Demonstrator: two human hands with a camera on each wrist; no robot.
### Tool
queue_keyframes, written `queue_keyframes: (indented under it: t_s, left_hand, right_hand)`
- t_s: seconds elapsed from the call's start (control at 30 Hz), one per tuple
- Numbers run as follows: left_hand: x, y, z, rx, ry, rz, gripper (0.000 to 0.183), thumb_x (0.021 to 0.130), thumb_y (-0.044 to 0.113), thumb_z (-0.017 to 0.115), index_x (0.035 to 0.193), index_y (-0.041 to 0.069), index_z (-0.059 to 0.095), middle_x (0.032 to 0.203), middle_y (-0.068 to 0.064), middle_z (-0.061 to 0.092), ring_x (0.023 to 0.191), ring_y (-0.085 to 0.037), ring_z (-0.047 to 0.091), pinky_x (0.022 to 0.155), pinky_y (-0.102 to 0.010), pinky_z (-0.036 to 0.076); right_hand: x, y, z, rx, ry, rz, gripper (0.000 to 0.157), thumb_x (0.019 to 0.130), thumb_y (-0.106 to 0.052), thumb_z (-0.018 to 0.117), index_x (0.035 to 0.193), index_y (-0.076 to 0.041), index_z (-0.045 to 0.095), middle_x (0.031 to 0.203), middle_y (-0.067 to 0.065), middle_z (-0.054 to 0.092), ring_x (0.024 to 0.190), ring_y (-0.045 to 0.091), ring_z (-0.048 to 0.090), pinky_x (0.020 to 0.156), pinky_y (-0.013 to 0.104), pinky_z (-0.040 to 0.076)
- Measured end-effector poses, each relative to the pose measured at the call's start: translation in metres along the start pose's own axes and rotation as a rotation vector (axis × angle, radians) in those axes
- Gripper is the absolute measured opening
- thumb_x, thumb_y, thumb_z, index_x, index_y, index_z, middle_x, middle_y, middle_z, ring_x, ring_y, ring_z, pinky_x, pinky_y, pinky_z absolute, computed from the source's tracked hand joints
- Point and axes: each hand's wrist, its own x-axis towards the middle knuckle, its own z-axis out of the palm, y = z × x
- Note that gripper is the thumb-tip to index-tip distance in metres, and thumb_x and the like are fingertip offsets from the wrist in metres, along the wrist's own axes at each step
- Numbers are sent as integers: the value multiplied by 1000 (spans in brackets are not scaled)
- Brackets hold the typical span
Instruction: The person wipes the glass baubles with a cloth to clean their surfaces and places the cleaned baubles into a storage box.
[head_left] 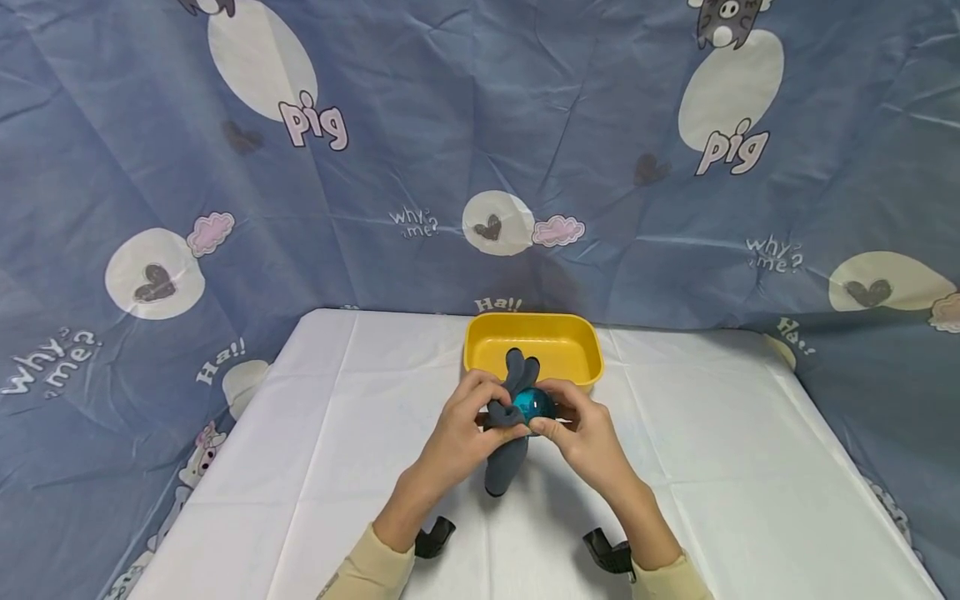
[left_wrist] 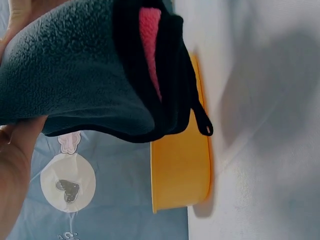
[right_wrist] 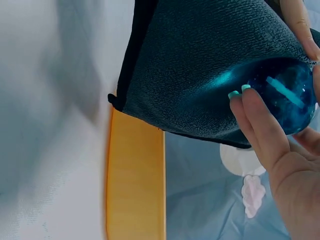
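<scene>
In the head view my left hand (head_left: 459, 429) grips a dark grey-blue cloth (head_left: 506, 468) with black edging and a hanging loop. Part of it is bunched up, and its lower end hangs over the white table. My right hand (head_left: 592, 437) holds a blue see-through round object (head_left: 536, 404) with fingers and thumb around it, and the cloth lies against its left side. The right wrist view shows this shiny round object (right_wrist: 292, 95) pressed to the cloth (right_wrist: 200, 55). Its far side is hidden. In the left wrist view the cloth (left_wrist: 75, 75) covers the round object.
A yellow tub (head_left: 470, 343) stands on the white-covered table (head_left: 360, 417) just beyond the hands, near the back edge. Behind hangs a blue printed curtain (head_left: 405, 150). Black wrist mounts (head_left: 435, 537) stick out under the forearms.
</scene>
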Motion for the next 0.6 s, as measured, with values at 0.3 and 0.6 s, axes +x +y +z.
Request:
queue_keyframes:
  t_s: [0.3, 0.6]
  left_hand:
    - [0, 0, 2, 107, 27, 118, 31, 77, 32, 74, 98, 22, 54, 111, 8, 44, 97, -6, 53, 74, -17, 54]
    - [-1, 1, 2, 141, 18, 174, 28, 79, 33, 72, 97, 19, 55, 118, 4, 46, 105, -9, 56, 79, -17, 53]
  right_hand:
    - [2, 9, 0, 80, -50, 103, 38, 86, -38, 62, 120, -22, 53, 103, 7, 67, 82, 15, 68, 69, 25, 57]
    - [4, -4, -4, 265, -127, 174, 32, 94, -24, 54, 122, -8, 50, 104, 23, 62, 79, 19, 68, 67, 39, 58]
